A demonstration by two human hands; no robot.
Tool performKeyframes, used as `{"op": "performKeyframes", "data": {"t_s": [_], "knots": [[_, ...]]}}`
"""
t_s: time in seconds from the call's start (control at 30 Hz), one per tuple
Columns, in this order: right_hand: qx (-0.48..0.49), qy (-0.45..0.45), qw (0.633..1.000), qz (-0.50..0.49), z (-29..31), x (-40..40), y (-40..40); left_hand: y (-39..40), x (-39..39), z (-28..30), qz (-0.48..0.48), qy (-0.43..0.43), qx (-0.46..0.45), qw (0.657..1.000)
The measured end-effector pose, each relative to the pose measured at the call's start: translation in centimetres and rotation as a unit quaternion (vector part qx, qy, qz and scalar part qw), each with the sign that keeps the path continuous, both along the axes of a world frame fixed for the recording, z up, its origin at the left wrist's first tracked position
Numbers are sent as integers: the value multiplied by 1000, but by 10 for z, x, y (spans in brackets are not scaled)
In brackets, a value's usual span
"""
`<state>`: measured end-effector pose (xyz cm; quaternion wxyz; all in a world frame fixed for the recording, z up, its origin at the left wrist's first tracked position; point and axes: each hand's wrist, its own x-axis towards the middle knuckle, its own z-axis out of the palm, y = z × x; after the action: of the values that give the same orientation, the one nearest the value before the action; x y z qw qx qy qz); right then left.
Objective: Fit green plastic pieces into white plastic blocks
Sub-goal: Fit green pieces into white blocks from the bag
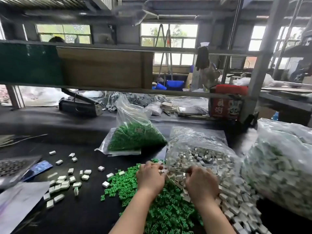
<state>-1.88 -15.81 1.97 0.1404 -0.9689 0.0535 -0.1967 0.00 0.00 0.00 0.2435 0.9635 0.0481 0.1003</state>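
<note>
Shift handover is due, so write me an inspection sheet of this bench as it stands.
Surface: black bench top, mostly covered.
Job's things: loose pile of green pieces at front centre; white blocks spilling from an open clear bag; sealed bag of green pieces behind; scattered blocks with green showing at left.
Clutter: large bag of blocks at right; red carton; blue packet.
Grips: left hand and right hand curled at the white blocks; what each holds is hidden.
Cables: pale wires at the far edge.
Surroundings: metal shelf frame, windows, blue bins.
</note>
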Motion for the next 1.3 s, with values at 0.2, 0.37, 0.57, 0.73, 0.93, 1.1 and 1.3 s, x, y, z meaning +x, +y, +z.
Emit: {"op": "performKeyframes", "data": {"t_s": [0.2,0.37,0.57,0.73,0.93,1.1,1.3], "knots": [[-14,85,996,14,-25,15,1,6,-5,-28,-27,-20,-56,998],[-13,45,998,37,-32,21,-1,15,-9,-33,-42,-77,-87,992],[8,-22,999,36,-27,21,2,18,-11,-30,-44,-87,-80,992],[55,-58,996,37,-24,25,2,18,-8,-28,-43,-77,-65,994],[66,-64,993,69,-25,27,4,14,-5,-25,-42,-97,-22,994],[93,-63,991,70,-28,27,2,11,-4,-26,-44,-94,-19,994],[181,-93,973,111,-28,29,4,7,-9,-13,-46,-121,-103,986]]}}
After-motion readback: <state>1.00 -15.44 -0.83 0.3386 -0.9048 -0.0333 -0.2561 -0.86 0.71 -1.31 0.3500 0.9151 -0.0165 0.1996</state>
